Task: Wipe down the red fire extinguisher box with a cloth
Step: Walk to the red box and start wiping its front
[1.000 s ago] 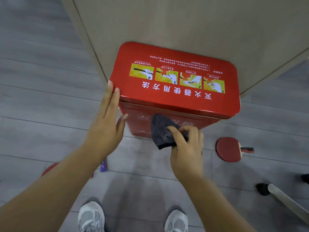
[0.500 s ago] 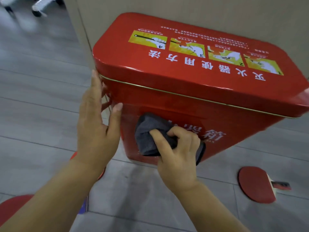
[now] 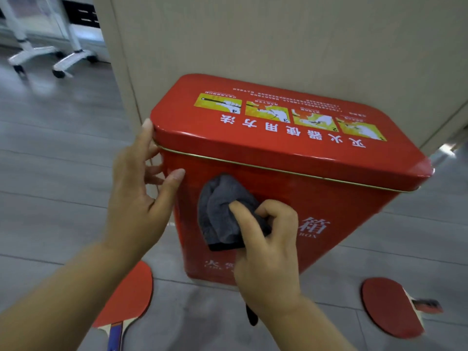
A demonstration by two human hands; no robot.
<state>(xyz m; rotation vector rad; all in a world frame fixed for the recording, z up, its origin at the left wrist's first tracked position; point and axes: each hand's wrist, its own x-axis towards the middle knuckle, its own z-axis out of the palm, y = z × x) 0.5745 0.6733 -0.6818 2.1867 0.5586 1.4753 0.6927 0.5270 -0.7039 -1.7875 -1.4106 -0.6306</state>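
Fingers of the left hand are now spread wider, laid straight on the left corner of the red box, stood on the floor against the wall. The soft cloth is gripped by the right hand against its front. Tin judged stiff, slick; best steadied at corners.

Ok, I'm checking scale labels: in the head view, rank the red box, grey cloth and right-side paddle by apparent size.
1. Red box, clearly largest.
2. Grey cloth and right-side paddle look about alike; the cloth is bunched and partly covered, so no ranking.
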